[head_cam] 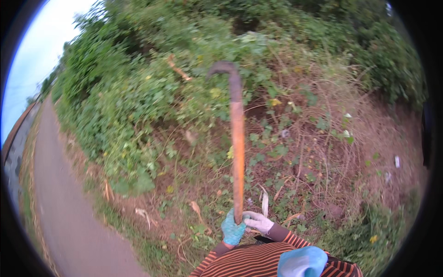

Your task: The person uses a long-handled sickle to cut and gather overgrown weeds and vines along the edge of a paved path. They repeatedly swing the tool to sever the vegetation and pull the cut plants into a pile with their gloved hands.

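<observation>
A hooked blade tool, a billhook or brush hook point(237, 145), stands upright before me, with a long orange-brown wooden handle and a dark curved metal head whose tip points left. My left hand point(233, 226), in a turquoise glove, is closed around the lower end of the handle. Beside it on the right, my right hand point(259, 222), in a whitish glove, touches the left hand near the handle's base; whether its fingers grip the wood is hard to tell. Behind the tool spreads a bank of leafy green vines point(138, 104).
A paved path point(55, 194) curves along the left, with a wall point(17, 149) beyond it. Dry tangled stems point(325, 138) cover the slope at the right, with scattered pale litter point(397, 161). Dry leaves point(196, 210) and grass lie near my hands.
</observation>
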`<control>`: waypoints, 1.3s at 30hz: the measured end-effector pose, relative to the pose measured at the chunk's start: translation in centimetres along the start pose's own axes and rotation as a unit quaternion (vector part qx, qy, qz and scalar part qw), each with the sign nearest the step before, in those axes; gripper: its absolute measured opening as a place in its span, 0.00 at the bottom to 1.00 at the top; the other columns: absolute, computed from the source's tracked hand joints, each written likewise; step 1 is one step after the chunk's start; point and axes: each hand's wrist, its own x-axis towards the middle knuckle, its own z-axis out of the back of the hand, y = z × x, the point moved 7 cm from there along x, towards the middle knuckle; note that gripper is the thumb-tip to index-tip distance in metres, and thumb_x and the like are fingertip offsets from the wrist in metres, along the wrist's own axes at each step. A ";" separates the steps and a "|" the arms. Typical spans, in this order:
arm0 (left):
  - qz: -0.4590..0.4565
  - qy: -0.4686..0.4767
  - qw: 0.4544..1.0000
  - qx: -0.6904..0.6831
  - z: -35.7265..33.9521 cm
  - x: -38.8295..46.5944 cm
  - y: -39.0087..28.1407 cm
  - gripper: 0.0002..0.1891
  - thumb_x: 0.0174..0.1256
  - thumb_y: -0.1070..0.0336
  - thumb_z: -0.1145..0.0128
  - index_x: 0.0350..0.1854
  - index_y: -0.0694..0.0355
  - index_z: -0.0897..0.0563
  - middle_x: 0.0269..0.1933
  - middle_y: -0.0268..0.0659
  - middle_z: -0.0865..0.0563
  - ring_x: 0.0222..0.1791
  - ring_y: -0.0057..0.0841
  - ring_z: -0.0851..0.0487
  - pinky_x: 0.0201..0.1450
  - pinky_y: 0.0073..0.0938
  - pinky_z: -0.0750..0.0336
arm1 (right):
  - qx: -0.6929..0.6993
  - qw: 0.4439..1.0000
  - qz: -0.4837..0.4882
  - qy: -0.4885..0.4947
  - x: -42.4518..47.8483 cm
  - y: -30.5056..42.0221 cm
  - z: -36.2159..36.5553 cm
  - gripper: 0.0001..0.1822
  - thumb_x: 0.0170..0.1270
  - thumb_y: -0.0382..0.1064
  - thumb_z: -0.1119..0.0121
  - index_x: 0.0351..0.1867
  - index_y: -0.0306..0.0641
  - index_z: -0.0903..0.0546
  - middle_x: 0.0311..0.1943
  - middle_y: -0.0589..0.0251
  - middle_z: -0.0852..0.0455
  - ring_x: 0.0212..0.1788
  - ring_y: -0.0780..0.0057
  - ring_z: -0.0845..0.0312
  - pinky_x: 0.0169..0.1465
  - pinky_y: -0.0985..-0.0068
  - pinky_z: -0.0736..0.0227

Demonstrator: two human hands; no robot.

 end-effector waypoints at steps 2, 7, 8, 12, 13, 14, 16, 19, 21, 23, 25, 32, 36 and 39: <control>-0.004 -0.028 1.000 0.013 1.4 1.4 1.0 0.21 0.47 0.62 0.29 0.43 0.62 0.22 0.33 0.33 0.17 0.30 0.19 0.20 0.35 0.24 0.24 | 0.029 0.999 0.022 0.022 0.8 -0.4 -1.1 0.35 0.64 0.44 0.43 0.67 0.32 0.44 0.61 0.57 0.32 0.61 0.73 0.37 0.64 0.70 0.42; 0.014 0.053 0.997 -0.045 -1.1 4.2 0.0 0.21 0.47 0.61 0.29 0.39 0.64 0.25 0.30 0.32 0.19 0.28 0.19 0.22 0.34 0.23 0.25 | -0.328 0.936 0.005 -0.124 0.3 -0.5 -0.6 0.39 0.49 0.59 0.35 0.59 0.39 0.33 0.41 0.44 0.19 0.46 0.51 0.21 0.50 0.66 0.28; 0.018 0.075 0.996 -0.051 -1.8 4.6 -0.4 0.21 0.47 0.61 0.29 0.39 0.64 0.25 0.30 0.32 0.19 0.28 0.19 0.22 0.33 0.23 0.25 | -0.313 0.933 -0.010 -0.175 -0.4 -0.3 -0.3 0.37 0.49 0.57 0.35 0.58 0.39 0.32 0.40 0.44 0.19 0.45 0.51 0.21 0.49 0.66 0.28; 0.053 0.112 0.982 -0.143 -3.5 6.7 1.1 0.19 0.49 0.64 0.30 0.39 0.62 0.26 0.32 0.30 0.21 0.30 0.17 0.24 0.34 0.22 0.26 | -0.273 0.893 0.027 -0.356 -0.7 2.4 0.1 0.29 0.47 0.51 0.34 0.50 0.39 0.27 0.37 0.44 0.18 0.43 0.48 0.21 0.45 0.63 0.26; 0.055 0.107 0.979 -0.165 -3.9 7.3 1.1 0.19 0.50 0.65 0.30 0.40 0.62 0.26 0.32 0.29 0.21 0.30 0.16 0.24 0.34 0.21 0.27 | -0.276 0.889 0.017 -0.365 -0.2 2.6 0.5 0.29 0.47 0.50 0.34 0.50 0.40 0.27 0.37 0.44 0.18 0.42 0.48 0.21 0.45 0.62 0.26; 0.077 0.107 0.966 -0.224 -4.5 8.1 1.1 0.19 0.51 0.68 0.31 0.42 0.61 0.27 0.34 0.29 0.22 0.32 0.16 0.24 0.35 0.19 0.27 | -0.279 0.886 0.008 -0.371 0.5 3.2 1.2 0.28 0.46 0.49 0.35 0.50 0.40 0.27 0.37 0.44 0.18 0.42 0.47 0.21 0.44 0.62 0.26; 0.095 0.125 0.958 -0.240 -5.8 9.3 1.7 0.21 0.51 0.72 0.33 0.46 0.62 0.29 0.36 0.30 0.22 0.34 0.18 0.23 0.38 0.20 0.25 | -0.281 0.875 0.012 -0.393 1.1 3.2 2.9 0.28 0.46 0.47 0.34 0.49 0.41 0.27 0.35 0.43 0.18 0.40 0.46 0.21 0.43 0.61 0.25; 0.080 0.186 0.961 -0.189 -6.8 11.6 1.5 0.23 0.53 0.72 0.35 0.50 0.63 0.30 0.40 0.33 0.23 0.39 0.22 0.23 0.44 0.24 0.25 | -0.293 0.878 0.011 -0.378 2.2 5.0 5.6 0.28 0.46 0.48 0.32 0.49 0.39 0.25 0.35 0.45 0.17 0.40 0.54 0.18 0.43 0.66 0.25; 0.075 0.193 0.961 -0.184 -7.0 13.0 2.2 0.26 0.56 0.68 0.36 0.56 0.65 0.32 0.45 0.36 0.21 0.44 0.25 0.22 0.49 0.26 0.26 | -0.269 0.889 0.006 -0.372 2.9 5.7 7.4 0.30 0.46 0.49 0.31 0.49 0.38 0.25 0.35 0.50 0.16 0.38 0.62 0.17 0.44 0.70 0.24; 0.076 0.251 0.962 -0.079 -7.4 13.2 2.5 0.27 0.59 0.61 0.38 0.59 0.65 0.31 0.50 0.40 0.20 0.49 0.26 0.21 0.53 0.27 0.27 | -0.302 0.879 0.027 -0.369 3.1 5.4 10.1 0.34 0.49 0.51 0.33 0.57 0.39 0.28 0.39 0.47 0.17 0.43 0.61 0.18 0.48 0.70 0.25; 0.091 0.264 0.960 0.016 -7.1 12.4 5.1 0.24 0.59 0.62 0.38 0.57 0.64 0.28 0.47 0.39 0.18 0.46 0.24 0.20 0.50 0.27 0.25 | -0.294 0.880 0.018 -0.374 2.5 5.7 12.1 0.30 0.48 0.48 0.31 0.52 0.37 0.26 0.36 0.51 0.15 0.37 0.67 0.17 0.45 0.72 0.24; 0.165 0.248 0.953 0.054 -5.1 8.5 12.6 0.20 0.58 0.63 0.37 0.52 0.60 0.23 0.38 0.37 0.16 0.38 0.23 0.19 0.44 0.26 0.24 | -0.266 0.879 -0.005 -0.394 2.0 3.3 19.0 0.27 0.48 0.40 0.30 0.50 0.34 0.25 0.30 0.63 0.18 0.29 0.82 0.25 0.36 0.80 0.27; 0.157 0.230 0.959 0.057 -5.0 9.1 12.2 0.19 0.59 0.61 0.38 0.51 0.62 0.22 0.41 0.40 0.15 0.41 0.25 0.17 0.46 0.26 0.24 | -0.192 0.903 0.000 -0.385 4.1 5.0 21.1 0.23 0.50 0.36 0.32 0.49 0.36 0.24 0.29 0.68 0.19 0.26 0.86 0.27 0.32 0.84 0.29; 0.138 0.234 0.959 0.080 -5.8 10.4 10.7 0.17 0.59 0.62 0.39 0.49 0.62 0.20 0.44 0.41 0.15 0.43 0.26 0.17 0.47 0.25 0.24 | -0.086 0.924 0.052 -0.369 6.5 10.0 21.8 0.21 0.51 0.33 0.33 0.48 0.36 0.24 0.29 0.68 0.19 0.24 0.86 0.27 0.28 0.85 0.30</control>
